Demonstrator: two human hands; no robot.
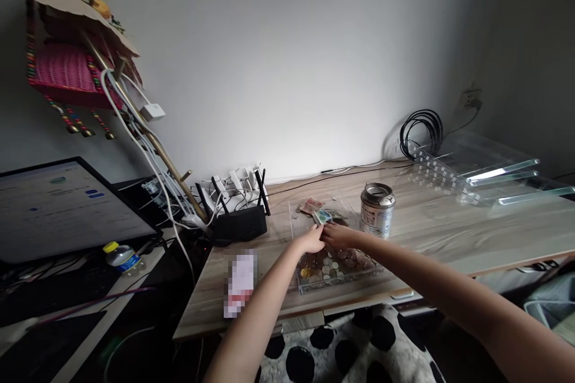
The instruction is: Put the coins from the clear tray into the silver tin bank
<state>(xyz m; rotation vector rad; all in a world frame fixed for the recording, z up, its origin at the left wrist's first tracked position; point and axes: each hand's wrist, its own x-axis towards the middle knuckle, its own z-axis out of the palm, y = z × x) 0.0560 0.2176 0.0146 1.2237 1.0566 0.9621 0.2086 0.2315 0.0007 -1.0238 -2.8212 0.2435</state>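
Both hands meet over a clear plastic tray (294,251) on the wooden desk. My left hand (312,239) and my right hand (338,236) are closed at the near edge of a small blue-green banknote (322,216), fingertips almost touching. The exact grip of the fingers is partly hidden. Reddish banknotes (311,206) lie just beyond, towards the back of the tray. Many coins (331,268), mostly silver with a few golden, are spread beneath and in front of my hands. Right of the tray stands an open-topped metal can (377,210) with a printed label.
Left of the tray are a black router (239,224) with upright antennas and a blurred-out packet (241,284). A laptop screen (72,209) and a yellow-capped bottle (124,258) stand further left. Clear acrylic panels (485,173) and a coiled black cable (421,134) occupy the right.
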